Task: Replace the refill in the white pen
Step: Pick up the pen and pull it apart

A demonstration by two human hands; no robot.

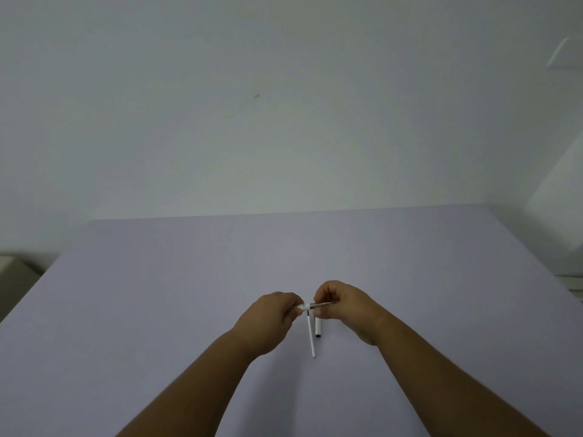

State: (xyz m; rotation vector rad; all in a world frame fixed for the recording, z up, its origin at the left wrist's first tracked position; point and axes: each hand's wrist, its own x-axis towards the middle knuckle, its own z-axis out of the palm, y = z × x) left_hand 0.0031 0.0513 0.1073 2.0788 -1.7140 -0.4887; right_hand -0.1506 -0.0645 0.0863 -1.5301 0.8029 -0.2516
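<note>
My left hand (pixel 271 320) pinches a small white pen piece (pixel 303 307) between thumb and fingers. A thin dark refill (pixel 322 304) runs from that piece to the right into the fingertips of my right hand (pixel 347 307), which grips it. Both hands hover close together just above the lavender table (pixel 189 294). Below them a thin white rod (pixel 311 337) lies on the table, pointing toward me. Right beside it is a short white pen tube (pixel 318 328) with a dark open end, its upper part hidden under my right hand.
The table's far edge meets a plain pale wall (pixel 284 121). A beige object (pixel 12 269) sits off the table's left side, and a white surface (pixel 558 222) stands at the right.
</note>
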